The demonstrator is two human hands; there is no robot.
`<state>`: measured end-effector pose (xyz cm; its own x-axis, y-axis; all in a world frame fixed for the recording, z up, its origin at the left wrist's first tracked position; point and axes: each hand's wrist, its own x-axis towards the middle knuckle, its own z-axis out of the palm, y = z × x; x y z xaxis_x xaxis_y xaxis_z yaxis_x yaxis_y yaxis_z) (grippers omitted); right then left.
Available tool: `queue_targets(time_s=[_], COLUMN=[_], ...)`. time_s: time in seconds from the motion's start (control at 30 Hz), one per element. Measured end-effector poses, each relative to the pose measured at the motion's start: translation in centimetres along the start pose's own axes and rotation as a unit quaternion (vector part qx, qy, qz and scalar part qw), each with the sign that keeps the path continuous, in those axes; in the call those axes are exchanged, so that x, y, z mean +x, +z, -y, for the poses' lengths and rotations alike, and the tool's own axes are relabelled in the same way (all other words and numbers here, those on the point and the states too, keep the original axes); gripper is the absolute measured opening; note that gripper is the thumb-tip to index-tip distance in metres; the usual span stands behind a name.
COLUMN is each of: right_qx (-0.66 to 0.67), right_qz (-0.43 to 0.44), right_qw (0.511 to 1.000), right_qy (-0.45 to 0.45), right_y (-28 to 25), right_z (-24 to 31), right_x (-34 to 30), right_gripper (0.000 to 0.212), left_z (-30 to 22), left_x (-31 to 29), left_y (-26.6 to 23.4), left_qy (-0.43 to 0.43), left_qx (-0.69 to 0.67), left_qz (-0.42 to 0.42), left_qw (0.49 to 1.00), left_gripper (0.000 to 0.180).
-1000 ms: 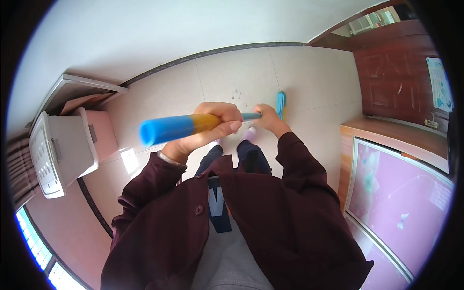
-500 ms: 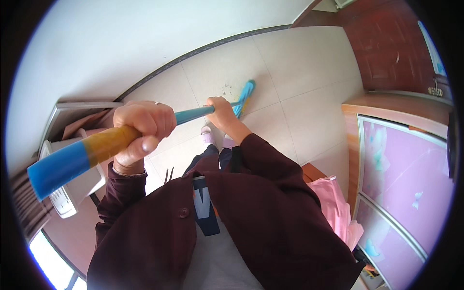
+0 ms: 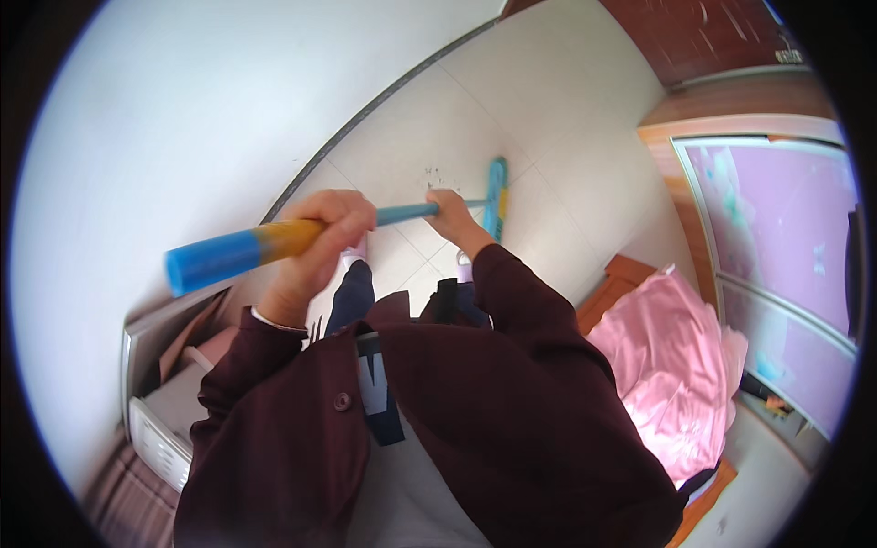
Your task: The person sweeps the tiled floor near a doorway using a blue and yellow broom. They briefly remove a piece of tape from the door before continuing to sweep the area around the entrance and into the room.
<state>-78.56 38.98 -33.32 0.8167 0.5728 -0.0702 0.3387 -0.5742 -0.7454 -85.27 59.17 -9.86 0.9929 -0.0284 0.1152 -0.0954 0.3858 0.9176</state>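
My left hand (image 3: 327,239) is wrapped round the upper part of a broom (image 3: 215,261) with a blue and yellow grip. Farther down its teal handle, my right hand (image 3: 452,222) is closed around it too. The handle slants away to the right, ending in a blue and yellow broom head (image 3: 496,194) that rests on the tiled floor. Just left of the head lies a small scatter of dark crumbs (image 3: 432,172). One of my feet shows near each side of the handle, in light shoes.
A white wall (image 3: 183,137) with a dark skirting strip runs along the left. At lower left stands a white slotted unit (image 3: 164,445). On the right are a wooden cabinet with purple doors (image 3: 776,219) and a pink cloth (image 3: 671,356) over wooden furniture. A dark red door (image 3: 694,36) is beyond.
The view has shifted and turned. The broom head has moved right, away from the crumbs. My feet have moved apart, and both hands keep their hold on the handle.
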Motion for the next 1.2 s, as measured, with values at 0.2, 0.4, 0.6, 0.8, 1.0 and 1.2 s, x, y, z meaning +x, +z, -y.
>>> queue_targets(time_s=[0.2, 0.4, 0.6, 0.8, 1.0, 1.2], right_qx=[0.039, 0.028, 0.06, 0.112, 0.125, 0.146], right_qz=[-0.121, -0.268, -0.352, -0.517, -0.504, -0.467], right_qw=[0.991, 0.938, 0.88, 0.818, 0.824, 0.824], right_qy=[0.048, 0.22, 0.314, 0.227, 0.229, 0.285], right_y=[2.6, 8.3, 13.4, 8.5, 4.9, 9.0], right_z=[9.7, 12.4, 10.5, 10.9, 16.0, 13.7], right_x=[3.1, -1.8, -0.9, 6.8, 3.9, 2.3], right_gripper=[0.018, 0.026, 0.022, 0.023, 0.023, 0.022], left_z=[-6.5, -4.8, -0.3, -5.5, -9.6, -5.9], left_x=[2.8, 2.8, 5.4, 10.3, 11.0, 9.2], left_y=[-7.1, -6.9, -7.1, -3.2, -2.1, -1.3], left_qy=[0.056, -0.071, -0.162, -0.076, 0.03, -0.157], left_qx=[-0.032, -0.015, -0.059, -0.029, -0.049, -0.055], left_qz=[0.144, -0.015, 0.035, 0.161, 0.367, 0.19], left_qw=[0.987, 0.997, 0.984, 0.984, 0.929, 0.968], left_gripper=[0.024, 0.024, 0.028, 0.028, 0.028, 0.028])
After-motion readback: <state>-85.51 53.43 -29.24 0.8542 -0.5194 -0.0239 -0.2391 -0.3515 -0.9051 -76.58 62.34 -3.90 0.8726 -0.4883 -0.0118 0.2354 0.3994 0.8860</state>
